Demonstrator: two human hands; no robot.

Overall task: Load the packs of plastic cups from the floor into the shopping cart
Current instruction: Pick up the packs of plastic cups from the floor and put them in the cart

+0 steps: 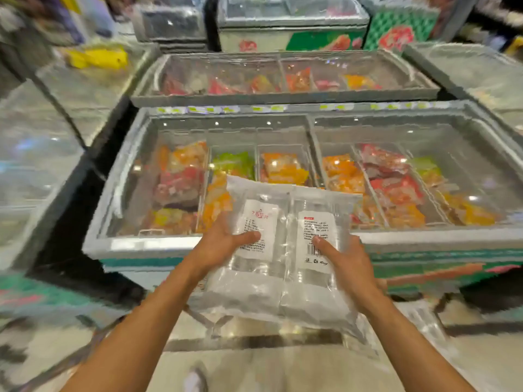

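Note:
Two clear packs of plastic cups (283,267) with white labels lie side by side, held up at chest height between both hands. My left hand (220,244) grips the left pack from its side, thumb across the label. My right hand (348,261) grips the right pack, thumb on its label. The packs hang in front of a chest freezer. A blurred metal frame, possibly the shopping cart (203,318), shows below the packs; I cannot tell for sure. Another clear pack (424,321) seems to lie low at the right, blurred.
A glass-topped chest freezer (147,244) full of coloured frozen bags stands straight ahead. More freezers (283,94) stand behind it and on both sides. The pale tiled floor (283,369) is below, with a shoe (195,377) at the bottom edge.

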